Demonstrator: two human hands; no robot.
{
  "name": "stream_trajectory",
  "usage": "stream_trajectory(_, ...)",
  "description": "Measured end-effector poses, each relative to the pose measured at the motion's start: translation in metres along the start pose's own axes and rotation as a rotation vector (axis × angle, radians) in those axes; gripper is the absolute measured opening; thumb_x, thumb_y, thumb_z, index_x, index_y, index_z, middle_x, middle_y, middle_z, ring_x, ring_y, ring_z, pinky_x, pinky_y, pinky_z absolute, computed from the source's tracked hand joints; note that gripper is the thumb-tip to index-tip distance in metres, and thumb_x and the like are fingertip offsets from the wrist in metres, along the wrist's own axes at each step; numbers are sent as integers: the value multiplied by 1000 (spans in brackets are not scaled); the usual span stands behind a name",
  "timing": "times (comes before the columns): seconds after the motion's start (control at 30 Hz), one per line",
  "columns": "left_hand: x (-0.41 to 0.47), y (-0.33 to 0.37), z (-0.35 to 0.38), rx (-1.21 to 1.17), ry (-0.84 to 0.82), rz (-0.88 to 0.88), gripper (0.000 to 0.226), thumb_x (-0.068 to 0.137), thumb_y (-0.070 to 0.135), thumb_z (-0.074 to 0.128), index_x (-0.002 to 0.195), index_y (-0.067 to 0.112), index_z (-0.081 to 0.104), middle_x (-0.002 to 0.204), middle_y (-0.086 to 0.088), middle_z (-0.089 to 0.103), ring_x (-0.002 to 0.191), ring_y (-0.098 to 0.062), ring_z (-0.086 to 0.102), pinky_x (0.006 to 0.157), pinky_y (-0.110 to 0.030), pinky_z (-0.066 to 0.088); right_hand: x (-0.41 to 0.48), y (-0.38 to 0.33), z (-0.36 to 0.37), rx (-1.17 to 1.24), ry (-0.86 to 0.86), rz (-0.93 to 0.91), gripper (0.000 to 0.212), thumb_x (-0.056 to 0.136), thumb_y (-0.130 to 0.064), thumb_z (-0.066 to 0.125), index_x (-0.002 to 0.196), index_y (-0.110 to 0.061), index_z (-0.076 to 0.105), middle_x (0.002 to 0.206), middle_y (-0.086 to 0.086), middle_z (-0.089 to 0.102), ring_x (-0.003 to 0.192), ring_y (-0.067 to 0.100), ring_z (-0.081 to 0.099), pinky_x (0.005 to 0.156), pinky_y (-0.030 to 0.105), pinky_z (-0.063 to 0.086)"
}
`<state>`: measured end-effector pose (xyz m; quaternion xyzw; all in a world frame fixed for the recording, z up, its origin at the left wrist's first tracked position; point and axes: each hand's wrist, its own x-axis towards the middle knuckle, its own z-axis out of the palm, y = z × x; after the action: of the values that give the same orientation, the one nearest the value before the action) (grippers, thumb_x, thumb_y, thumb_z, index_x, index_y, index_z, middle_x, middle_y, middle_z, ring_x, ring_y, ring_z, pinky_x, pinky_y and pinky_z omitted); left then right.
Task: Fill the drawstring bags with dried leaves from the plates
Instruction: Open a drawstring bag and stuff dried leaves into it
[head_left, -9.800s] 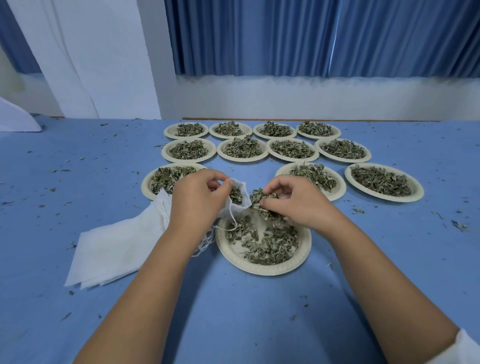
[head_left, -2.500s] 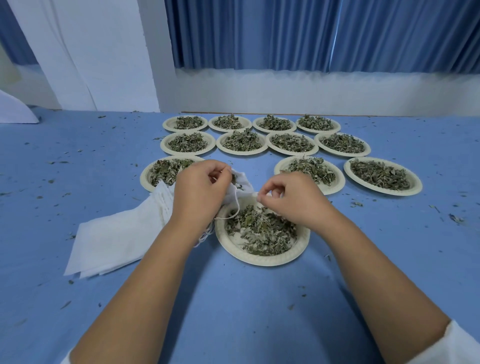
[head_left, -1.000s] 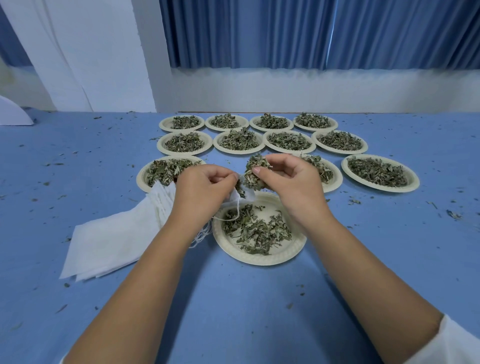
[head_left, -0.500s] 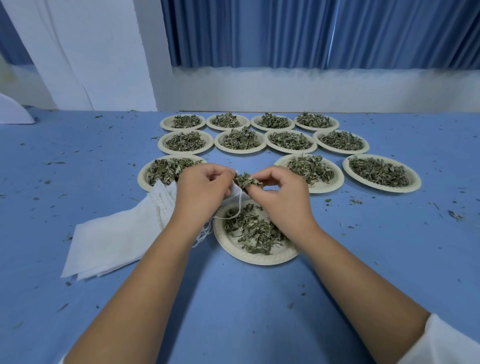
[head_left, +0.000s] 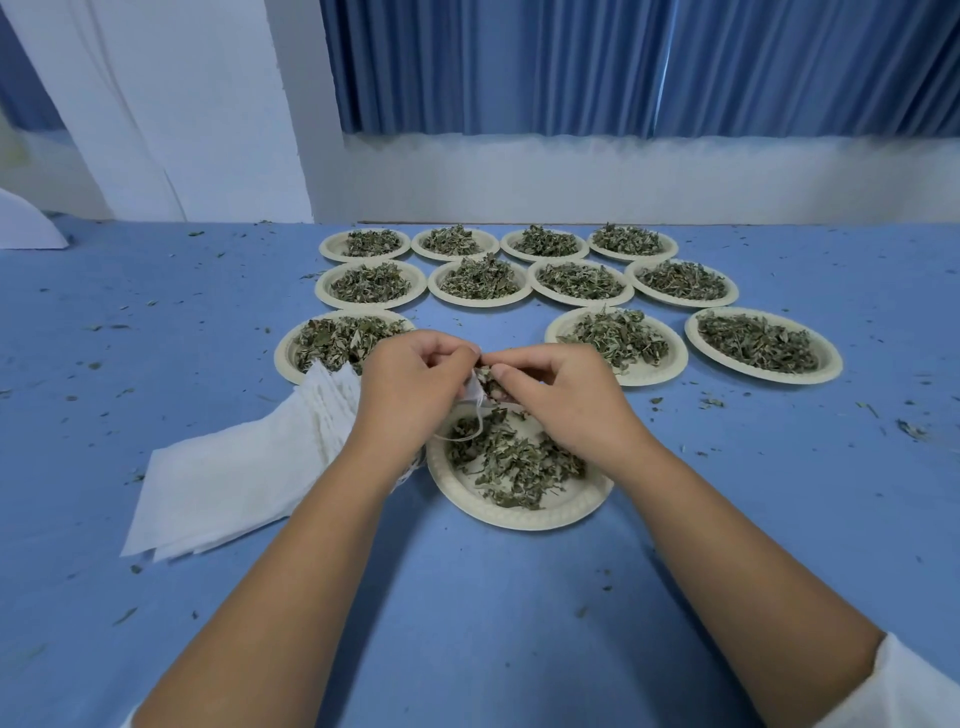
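white drawstring bag (head_left: 474, 389) in left hand (head_left: 410, 382)

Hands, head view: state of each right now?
Left hand: pinches the drawstring bag at its mouth.
Right hand: pinches dried leaves at the bag's mouth.
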<state>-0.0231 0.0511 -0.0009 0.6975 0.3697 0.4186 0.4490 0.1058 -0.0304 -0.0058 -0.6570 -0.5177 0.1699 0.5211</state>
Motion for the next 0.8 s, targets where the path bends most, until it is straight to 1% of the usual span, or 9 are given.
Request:
stream_trajectory(0.1,-2,2,2,9,-32,8,17,87,13,68,74,20,74,52,8,63,46,0,54,51,-13,44,-3,-1,2,137,23,87,13,83,-5,74,95,-11,75,81,5,75,70,15,71,69,28,59)
stream_trajectory(0.2,-4,5,2,-42,-58,8,17,87,7,66,75,17,74,50,7,61,44,1,53,47,-10,43,-1,2,4,157,52,164,20,78,-7,79,90,-16,65,85,1,65,67,11,65,70,30,56)
stream_trajectory(0.27,-5,6,2,-102,-85,-3,16,88,6,66,77,14,74,49,6,60,43,0,53,46,-8,43,1,4,3,82,45,214,27,78,-17,80,99,-21,63,95,-5,58,75,9,61,72,28,52)
stream_trajectory(0.33,-6,8,1,-118,-114,-11,15,88,6,66,77,13,74,49,5,60,43,0,52,46,-9,44,2,5,2,78,-33,290,36,82,-23,76,115,-24,61,110,-6,60,89,11,63,78,31,55)
stream_trajectory(0.4,-6,9,0,-125,-142,-26,17,88,5,66,76,13,74,51,4,61,43,0,52,47,-9,44,1,5,1,181,-126,353,35,87,-19,71,121,-19,61,114,4,67,84,16,67,80,37,57)
stream_trajectory(0.5,-7,10,-1,-100,-162,-31,20,87,4,65,74,16,76,53,3,62,45,-1,52,49,-12,46,-1,3,4,274,-133,347,18,89,-7,67,107,-8,69,90,8,74,60,13,65,59,26,53)
stream_trajectory(0.6,-9,11,-1,-52,-195,-8,21,85,6,65,74,19,78,59,-3,66,49,-3,54,53,-16,49,-1,5,4,229,-67,319,4,85,-6,70,87,-9,69,66,1,69,49,8,58,48,27,42)
stream_trajectory(0.7,-12,13,3,-48,-251,9,15,85,6,68,78,13,78,59,-6,66,47,-3,54,50,-11,44,1,7,5,192,-15,316,13,83,2,66,76,-9,64,60,4,63,43,8,52,44,25,39)
stream_trajectory(0.8,-16,14,7,10,-312,41,10,87,10,69,81,10,77,55,1,66,47,-1,56,52,-10,44,4,10,8,69,19,289,25,80,11,58,70,-12,62,61,6,61,49,14,53,47,24,41)
